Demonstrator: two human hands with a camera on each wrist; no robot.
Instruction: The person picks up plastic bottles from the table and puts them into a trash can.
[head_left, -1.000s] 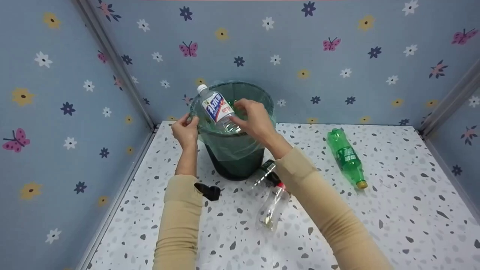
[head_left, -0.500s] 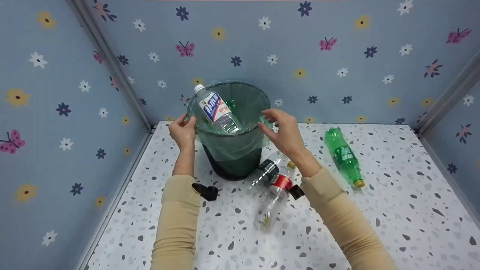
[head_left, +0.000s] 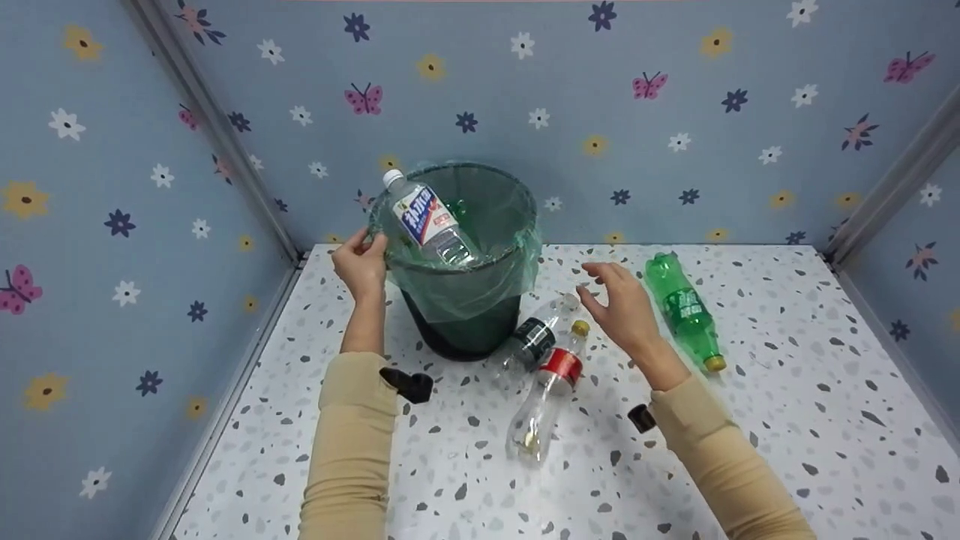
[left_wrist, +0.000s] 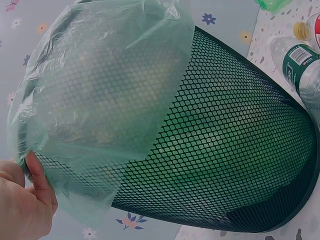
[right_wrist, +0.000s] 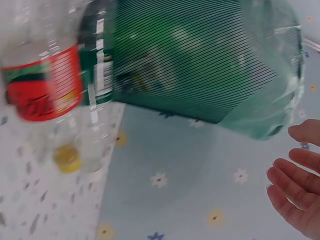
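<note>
A mesh trash bin [head_left: 469,330] lined with a thin green plastic bag [left_wrist: 110,90] stands near the back wall. My left hand [head_left: 361,266] pinches the bin's left rim and the bag, thumb inside view and fingers outside. Inside the bin, a clear bottle with a white cap and blue-red label [head_left: 427,217] leans against the left rim; green plastic shows behind it. My right hand [head_left: 622,304] hovers with parted fingers, holding nothing, right of the bin. Just left of it lie a red-labelled clear bottle [head_left: 561,367] and a dark-green-labelled clear bottle [head_left: 535,339].
A green bottle with a yellow cap [head_left: 686,311] lies at the right on the speckled white tabletop [head_left: 787,390]. Flowered blue panels [head_left: 585,97] wall the back and both sides. A black wrist mount [head_left: 409,385] sits by the left sleeve.
My right hand has let go of the white-capped bottle in the bin and moved right and nearer, out over the table. My left hand keeps its hold on the rim.
</note>
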